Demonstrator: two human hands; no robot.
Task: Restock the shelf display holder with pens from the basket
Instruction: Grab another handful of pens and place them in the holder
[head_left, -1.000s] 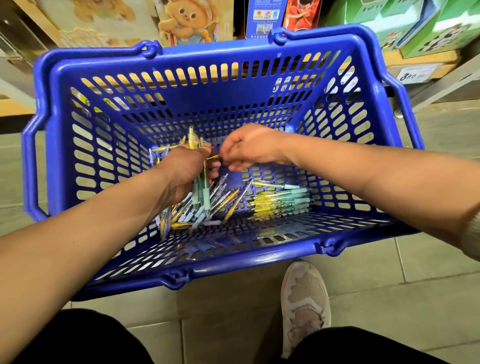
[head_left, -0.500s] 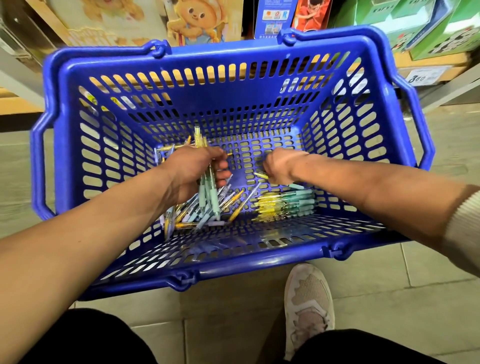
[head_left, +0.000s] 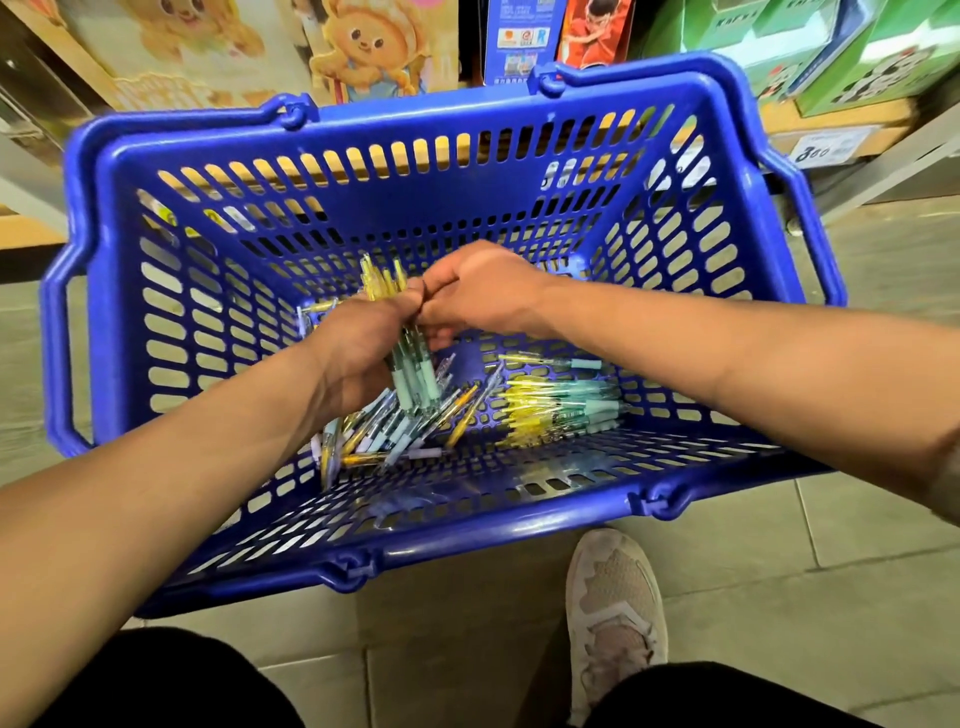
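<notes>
glossy blue plastic basket; translucent plastic pens; matt floor tiles; worn fabric shoe.

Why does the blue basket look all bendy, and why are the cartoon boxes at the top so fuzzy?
In the head view, the wide-angle lens bows the basket so its rim curves. In the same head view, the cartoon boxes are smeared, probably by camera motion. The left hand and the pens it grips look slightly soft, and the shoe is sharper.

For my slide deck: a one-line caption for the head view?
Left hand grips a pen bundle inside the blue basket; right hand touches it.
</notes>
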